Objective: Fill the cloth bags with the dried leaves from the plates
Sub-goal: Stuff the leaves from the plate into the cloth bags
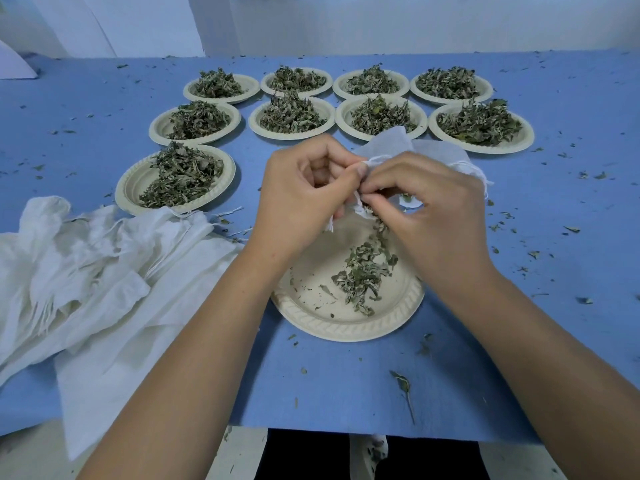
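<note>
A small white cloth bag with a drawstring is held over the near plate, its body stretching away behind my hands. My left hand pinches the bag's mouth edge between thumb and fingers. My right hand pinches a tuft of dried leaves at the opening, fingertips meeting those of the left. A thin trail of dried leaves lies on the near plate below. The bag's mouth is mostly hidden by my fingers.
Several cream plates heaped with dried leaves, such as one at the left, stand in rows behind. A pile of white cloth bags lies at the left. Leaf crumbs are scattered over the blue table cover, whose front edge is near me.
</note>
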Available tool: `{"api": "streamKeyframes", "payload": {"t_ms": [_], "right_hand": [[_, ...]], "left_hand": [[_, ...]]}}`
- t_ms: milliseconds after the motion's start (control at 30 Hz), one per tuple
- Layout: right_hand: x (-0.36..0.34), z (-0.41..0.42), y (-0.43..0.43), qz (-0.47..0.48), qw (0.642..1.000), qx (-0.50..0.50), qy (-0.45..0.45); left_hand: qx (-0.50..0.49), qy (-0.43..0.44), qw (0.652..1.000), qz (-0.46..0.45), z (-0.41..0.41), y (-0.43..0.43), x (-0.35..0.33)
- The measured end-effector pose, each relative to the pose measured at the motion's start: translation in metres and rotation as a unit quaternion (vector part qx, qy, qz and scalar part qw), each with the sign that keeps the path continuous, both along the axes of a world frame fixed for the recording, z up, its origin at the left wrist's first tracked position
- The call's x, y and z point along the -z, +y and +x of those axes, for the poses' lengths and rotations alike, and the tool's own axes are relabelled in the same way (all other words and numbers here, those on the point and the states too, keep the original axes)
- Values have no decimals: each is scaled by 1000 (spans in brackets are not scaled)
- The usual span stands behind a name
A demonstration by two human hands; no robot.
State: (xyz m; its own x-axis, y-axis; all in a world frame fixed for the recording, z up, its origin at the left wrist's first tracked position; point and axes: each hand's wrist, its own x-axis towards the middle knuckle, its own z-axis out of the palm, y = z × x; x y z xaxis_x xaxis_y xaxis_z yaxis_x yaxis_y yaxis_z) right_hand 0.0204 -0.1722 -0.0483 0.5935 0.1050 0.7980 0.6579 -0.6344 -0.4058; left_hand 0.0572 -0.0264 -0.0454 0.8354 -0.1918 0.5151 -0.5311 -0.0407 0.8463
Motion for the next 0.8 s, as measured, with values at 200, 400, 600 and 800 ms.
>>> {"api": "streamKeyframes", "payload": {"t_ms": [200,400,600,800], "right_hand": [[-4,1,-5,-69,997,-5,20],[-4,5,-9,-112,990,-53,67],[-3,1,-7,12,998,-48,-28],[0,3,-3,-3,999,12,-47]], "left_hand": [[-48,0,998,-33,1,2,-2],[-87,22,994,-58,4,3,-3],[-59,10,998,-29,2,2,0],[16,-8,1000,-23,-3,-1,-1]]}}
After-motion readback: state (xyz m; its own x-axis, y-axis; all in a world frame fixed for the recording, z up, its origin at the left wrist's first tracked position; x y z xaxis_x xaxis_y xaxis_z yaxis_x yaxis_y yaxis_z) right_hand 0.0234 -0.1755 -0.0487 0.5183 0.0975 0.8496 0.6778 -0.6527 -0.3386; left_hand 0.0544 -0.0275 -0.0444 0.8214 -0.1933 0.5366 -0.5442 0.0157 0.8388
